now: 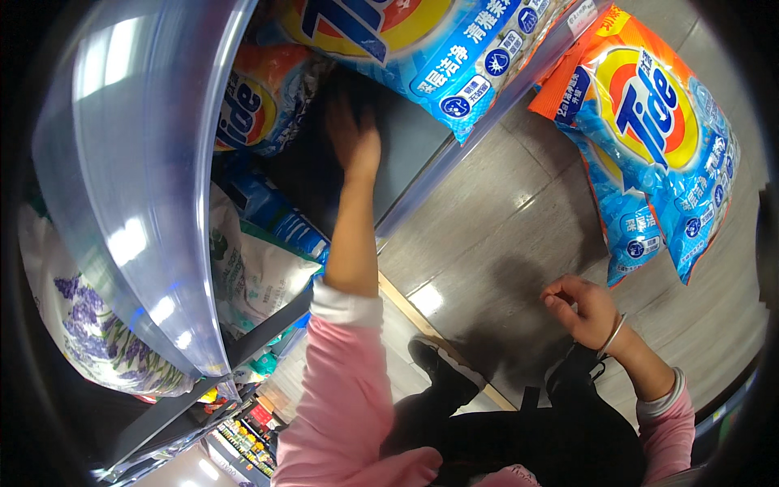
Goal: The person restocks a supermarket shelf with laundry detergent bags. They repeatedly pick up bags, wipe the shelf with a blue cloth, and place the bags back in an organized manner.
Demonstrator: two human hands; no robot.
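My left hand (356,137), slightly blurred with its fingers spread, reaches over a dark lower shelf (405,146). It holds nothing that I can see. To its left stands an orange and blue bag of Tide laundry detergent (246,112). A larger Tide bag (389,36) lies at the shelf's front, up and to the right of the hand. My right hand (584,310), a bangle at its wrist, hangs above the floor with curled fingers and nothing visible in them. Two more Tide bags, a front one (657,115) and a partly covered one (630,225), are beyond it.
A curved clear plastic guard (140,182) fronts the upper shelf at left. Behind it is a white bag with lavender print (115,329). A white detergent bag (261,268) and a blue pack (280,207) occupy the lower shelf. Grey tiles (475,207) form the floor.
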